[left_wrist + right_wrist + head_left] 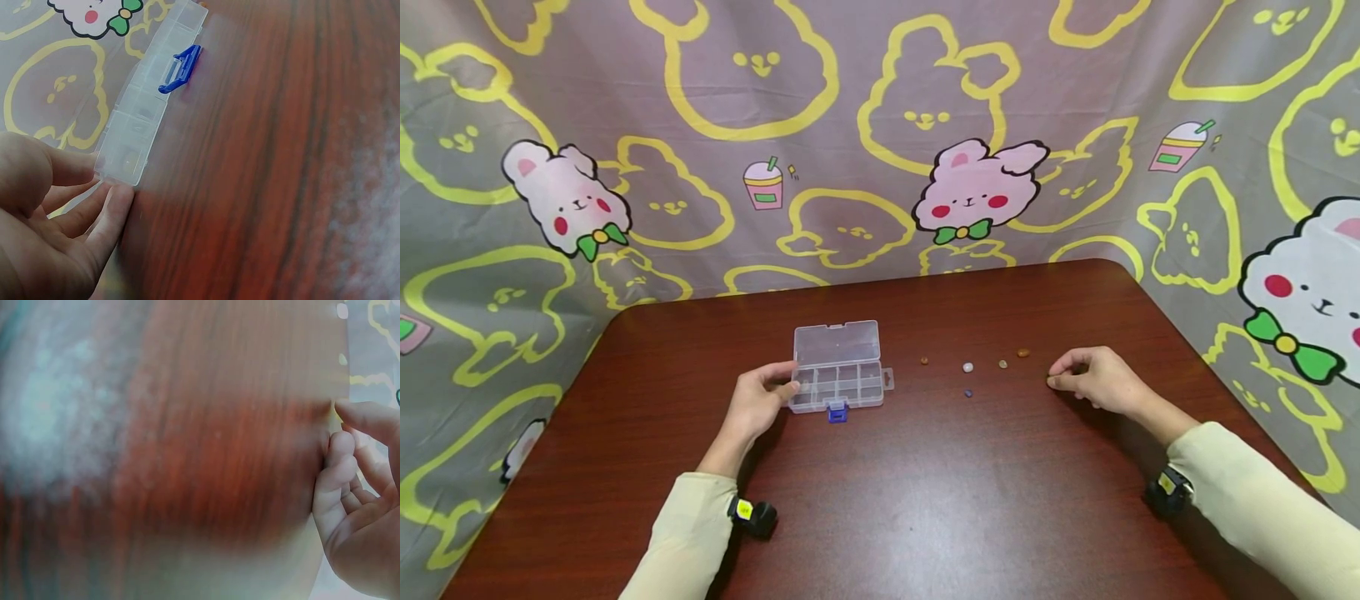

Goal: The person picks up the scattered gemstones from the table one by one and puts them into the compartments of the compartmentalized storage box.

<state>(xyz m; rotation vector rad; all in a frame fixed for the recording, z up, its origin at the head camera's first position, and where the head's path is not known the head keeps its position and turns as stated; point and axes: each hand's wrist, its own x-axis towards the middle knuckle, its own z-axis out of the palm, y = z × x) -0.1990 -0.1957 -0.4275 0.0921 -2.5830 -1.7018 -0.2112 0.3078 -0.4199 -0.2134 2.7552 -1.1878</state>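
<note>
A clear plastic compartment box (pixel 838 385) lies on the table with its lid (pixel 837 343) raised at the back and a blue latch (pixel 838 412) at the front. My left hand (pixel 757 401) grips the box's left end, thumb on the near side, as the left wrist view also shows. Off to the right, the fingertips of my right hand (pixel 1099 382) pinch a tiny dark brown stone low at the tabletop, mostly hidden by the fingers. Between box and right hand lie a white stone (pixel 967 367), a blue stone (pixel 968 393) and a greenish stone (pixel 1003 364).
An amber stone (pixel 1023 353) lies farther back, nearer my right hand, and a small brown-orange stone (pixel 924 361) lies right of the box. The dark red-brown wooden table (pixel 895 492) ends at a patterned curtain (pixel 850 167) behind and at both sides.
</note>
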